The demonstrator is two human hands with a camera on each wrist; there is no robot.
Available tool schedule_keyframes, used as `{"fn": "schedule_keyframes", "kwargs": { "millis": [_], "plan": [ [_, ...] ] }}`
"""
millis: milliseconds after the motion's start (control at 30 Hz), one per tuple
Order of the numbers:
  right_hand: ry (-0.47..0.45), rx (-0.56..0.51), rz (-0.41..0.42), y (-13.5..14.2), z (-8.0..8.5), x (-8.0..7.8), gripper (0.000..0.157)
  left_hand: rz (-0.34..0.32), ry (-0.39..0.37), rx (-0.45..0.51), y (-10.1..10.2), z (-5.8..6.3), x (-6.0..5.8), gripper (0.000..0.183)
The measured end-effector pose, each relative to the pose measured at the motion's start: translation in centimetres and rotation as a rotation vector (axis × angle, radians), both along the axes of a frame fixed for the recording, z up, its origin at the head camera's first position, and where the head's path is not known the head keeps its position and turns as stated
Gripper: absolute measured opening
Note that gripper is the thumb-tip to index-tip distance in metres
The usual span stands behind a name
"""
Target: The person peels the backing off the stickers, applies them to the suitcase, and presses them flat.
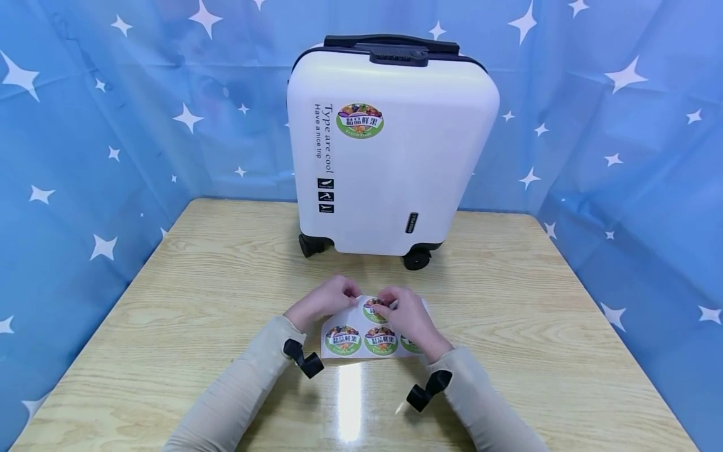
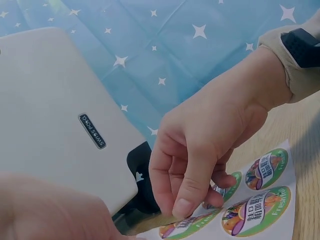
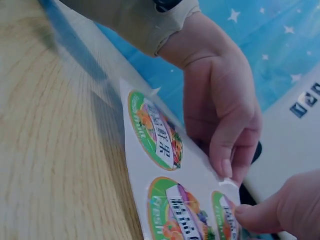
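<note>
A white sheet of round fruit stickers (image 1: 351,319) lies at the front middle of the table, its far edge raised. My left hand (image 1: 330,297) pinches the sheet's far left corner between thumb and curled fingers, as the right wrist view shows. With thumb and fingertips, my right hand (image 1: 408,314) pinches at the edge of a green-rimmed sticker (image 1: 373,309) in the far row. Whether that sticker has come loose from its backing is hidden by the fingers. Two nearer stickers, one at left (image 1: 342,339) and one in the middle (image 1: 381,340), lie flat.
A white suitcase (image 1: 395,157) stands upright on black wheels behind the hands. One matching oval sticker (image 1: 359,121) is on its upper left front, beside printed lettering. The wooden table (image 1: 226,263) extends to both sides, with a blue star-patterned curtain (image 1: 141,125) around it.
</note>
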State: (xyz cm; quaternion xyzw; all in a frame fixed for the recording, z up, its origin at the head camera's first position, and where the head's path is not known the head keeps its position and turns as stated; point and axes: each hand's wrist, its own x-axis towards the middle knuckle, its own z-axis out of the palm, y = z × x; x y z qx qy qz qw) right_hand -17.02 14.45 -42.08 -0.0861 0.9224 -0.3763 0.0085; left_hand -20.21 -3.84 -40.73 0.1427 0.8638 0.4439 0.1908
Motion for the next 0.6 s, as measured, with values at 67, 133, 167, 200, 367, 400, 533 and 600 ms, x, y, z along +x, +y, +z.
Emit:
{"fn": "schedule_keyframes", "kwargs": {
  "millis": [67,133,167,200,367,400,533,600],
  "plan": [
    [0.021,0.008,0.01,-0.1,0.0,0.2,0.008,-0.003,-0.002,-0.012,0.1,0.1,0.1,0.007],
    [0.05,0.026,0.023,-0.2,0.2,0.4,0.01,-0.001,-0.008,-0.016,0.2,0.1,0.2,0.006],
    [0.06,0.036,0.027,-0.3,0.3,0.6,0.01,0.0,-0.011,-0.016,0.3,0.2,0.2,0.007],
    [0.07,0.048,0.03,-0.4,0.5,0.7,0.01,-0.001,-0.012,-0.013,0.3,0.3,0.3,0.007],
    [0.112,0.104,0.043,-0.8,1.4,1.3,0.009,-0.024,0.002,0.015,0.3,0.8,0.3,0.011],
    [0.12,0.112,0.042,-0.9,1.5,1.4,0.009,-0.031,0.008,0.024,0.3,0.8,0.3,0.011],
    [0.147,0.124,0.037,-1.1,1.8,1.6,0.009,-0.033,0.007,0.062,0.2,1.1,0.3,0.012],
    [0.151,0.124,0.039,-1.2,2.0,1.7,0.01,-0.025,0.004,0.075,0.2,1.1,0.3,0.011]
  ]
}}
